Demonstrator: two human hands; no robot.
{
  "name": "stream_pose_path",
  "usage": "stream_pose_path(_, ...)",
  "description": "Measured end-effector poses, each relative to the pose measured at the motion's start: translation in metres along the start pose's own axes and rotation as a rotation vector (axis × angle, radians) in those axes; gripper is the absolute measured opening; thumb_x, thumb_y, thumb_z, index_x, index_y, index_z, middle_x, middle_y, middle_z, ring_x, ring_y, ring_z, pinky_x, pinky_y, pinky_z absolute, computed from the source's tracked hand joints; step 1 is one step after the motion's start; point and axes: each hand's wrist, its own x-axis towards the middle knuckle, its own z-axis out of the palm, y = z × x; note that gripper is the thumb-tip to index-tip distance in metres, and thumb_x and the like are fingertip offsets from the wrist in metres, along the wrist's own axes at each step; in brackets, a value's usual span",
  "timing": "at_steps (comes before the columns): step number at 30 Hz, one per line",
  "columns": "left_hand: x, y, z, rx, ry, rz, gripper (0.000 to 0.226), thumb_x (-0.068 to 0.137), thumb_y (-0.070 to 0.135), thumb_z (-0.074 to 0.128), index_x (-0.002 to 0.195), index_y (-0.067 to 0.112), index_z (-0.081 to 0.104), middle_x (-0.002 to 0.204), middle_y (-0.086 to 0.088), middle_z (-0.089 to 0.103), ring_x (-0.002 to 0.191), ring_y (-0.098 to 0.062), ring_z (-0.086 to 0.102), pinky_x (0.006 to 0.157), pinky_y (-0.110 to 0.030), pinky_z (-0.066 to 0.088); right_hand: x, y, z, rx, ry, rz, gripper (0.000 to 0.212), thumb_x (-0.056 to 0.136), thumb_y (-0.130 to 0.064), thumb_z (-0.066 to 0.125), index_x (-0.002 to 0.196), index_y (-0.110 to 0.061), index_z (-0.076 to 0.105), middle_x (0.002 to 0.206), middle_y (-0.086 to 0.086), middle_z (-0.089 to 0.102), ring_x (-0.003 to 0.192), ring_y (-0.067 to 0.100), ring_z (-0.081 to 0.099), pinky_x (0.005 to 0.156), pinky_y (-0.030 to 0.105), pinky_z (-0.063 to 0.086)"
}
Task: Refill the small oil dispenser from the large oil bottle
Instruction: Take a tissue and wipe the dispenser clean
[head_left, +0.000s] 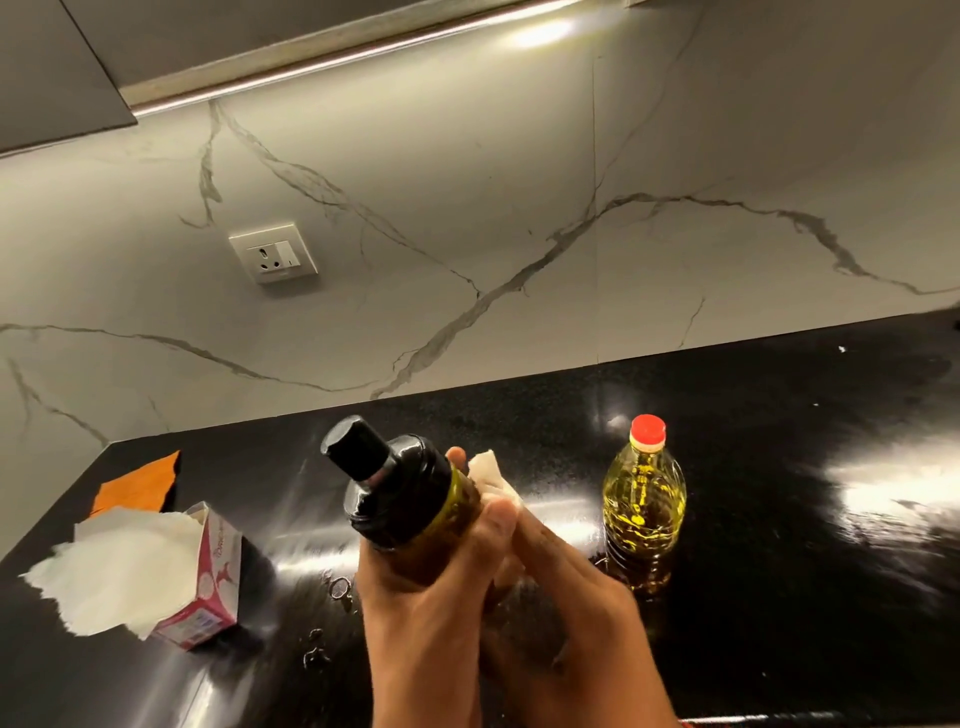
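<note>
Here the left hand grips the tilted oil dispenser, the right hand pinching a tissue against it.

This is a home kitchen. A glossy black speckled stone table fills the lower half of the frame, meeting a white marble-look backsplash with grey veins behind it. At the upper left, flat grey wall cabinets hang overhead, with a bright light strip running under them. A white wall socket with a switch sits in the backsplash at left centre. On the table stand a clear plastic bottle of yellow cooking oil with a red cap and, at lower left, an opened pink-and-white tissue box.
</note>
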Motion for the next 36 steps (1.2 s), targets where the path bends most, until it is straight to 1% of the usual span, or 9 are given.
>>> stream_pose_path(4, -0.007, 0.003, 0.004, 0.088, -0.107, 0.053, 0.091, 0.033, 0.034, 0.097, 0.117, 0.013, 0.071, 0.102, -0.011, 0.079, 0.093, -0.026, 0.078, 0.071, -0.027, 0.062, 0.007, -0.001, -0.006, 0.049, -0.007, -0.005, 0.078, 0.082, -0.018, 0.083, 0.149, -0.037, 0.050, 0.141, -0.020, 0.062, 0.128, 0.001, 0.060, 0.101, 0.023, 0.053)
stream_pose_path(8, -0.003, 0.014, -0.002, 0.170, -0.188, 0.113, 0.075, 0.044, 0.026, 0.086, 0.116, 0.018, 0.068, 0.104, 0.002, 0.080, 0.093, -0.016, 0.077, 0.071, -0.023, 0.060, 0.014, 0.001, -0.018, -0.076, -0.097, 0.009, 0.085, 0.073, -0.012, 0.083, 0.133, -0.063, 0.053, 0.110, -0.027, 0.074, 0.099, -0.007, 0.071, 0.084, 0.024, 0.060)
stream_pose_path(12, -0.004, 0.019, -0.002, 0.142, -0.177, 0.091, 0.074, 0.044, 0.014, 0.089, 0.115, 0.019, 0.070, 0.102, 0.002, 0.080, 0.091, -0.017, 0.078, 0.067, -0.026, 0.061, 0.007, -0.001, -0.012, -0.024, -0.123, 0.031, 0.069, 0.076, -0.034, 0.074, 0.142, -0.045, 0.055, 0.130, -0.027, 0.065, 0.112, -0.006, 0.066, 0.086, 0.015, 0.055)
stream_pose_path(16, 0.000, 0.016, -0.011, 0.091, -0.120, 0.058, 0.082, 0.026, 0.039, 0.100, 0.105, 0.035, 0.077, 0.112, 0.003, 0.078, 0.101, -0.016, 0.076, 0.070, -0.028, 0.062, 0.004, 0.006, -0.017, 0.146, -0.160, 0.069, 0.049, 0.081, -0.068, 0.067, 0.128, -0.058, 0.055, 0.129, -0.040, 0.056, 0.118, -0.012, 0.057, 0.092, 0.006, 0.048)
stream_pose_path(21, -0.005, 0.010, -0.006, 0.071, -0.178, 0.036, 0.109, 0.025, 0.052, 0.101, 0.121, 0.014, 0.069, 0.116, -0.003, 0.077, 0.101, -0.023, 0.076, 0.066, -0.026, 0.061, 0.016, -0.006, -0.020, 0.026, 0.094, -0.098, 0.019, 0.091, -0.017, 0.074, 0.109, -0.018, 0.081, 0.111, -0.013, 0.072, 0.101, 0.010, 0.073, 0.077, 0.026, 0.060)
stream_pose_path(24, -0.007, 0.010, 0.002, 0.011, -0.222, 0.029, 0.086, 0.042, 0.037, 0.103, 0.110, -0.002, 0.067, 0.084, -0.016, 0.073, 0.061, -0.029, 0.070, 0.048, -0.030, 0.052, 0.031, -0.005, -0.027, 0.082, 0.115, -0.116, 0.027, 0.087, -0.010, 0.077, 0.112, -0.019, 0.079, 0.109, -0.011, 0.075, 0.100, 0.013, 0.075, 0.077, 0.034, 0.062)
stream_pose_path(26, -0.007, 0.008, 0.005, -0.039, -0.220, -0.002, 0.083, 0.055, 0.021, 0.098, 0.113, -0.016, 0.052, 0.075, -0.021, 0.062, 0.052, -0.025, 0.058, 0.046, -0.031, 0.047, 0.038, -0.005, -0.028, 0.057, 0.082, -0.095, 0.043, 0.084, -0.003, 0.074, 0.121, -0.025, 0.073, 0.113, -0.013, 0.075, 0.105, 0.010, 0.073, 0.082, 0.032, 0.062)
stream_pose_path(32, 0.002, 0.006, -0.001, 0.016, -0.141, 0.041, 0.099, 0.028, 0.038, 0.101, 0.117, 0.011, 0.070, 0.107, -0.005, 0.079, 0.091, -0.020, 0.078, 0.066, -0.027, 0.061, 0.027, 0.004, -0.017, -0.023, 0.083, -0.092, 0.029, 0.093, -0.013, 0.068, 0.120, -0.022, 0.075, 0.117, -0.017, 0.072, 0.109, 0.003, 0.070, 0.084, 0.027, 0.060)
stream_pose_path(36, 0.009, 0.006, -0.001, 0.024, -0.111, 0.026, 0.095, 0.033, 0.034, 0.098, 0.119, 0.008, 0.069, 0.101, -0.004, 0.080, 0.083, -0.016, 0.078, 0.061, -0.024, 0.060, 0.017, -0.003, -0.012, 0.008, 0.083, -0.107, 0.035, 0.093, -0.022, 0.064, 0.127, -0.022, 0.072, 0.122, -0.016, 0.069, 0.113, 0.005, 0.068, 0.086, 0.022, 0.059)
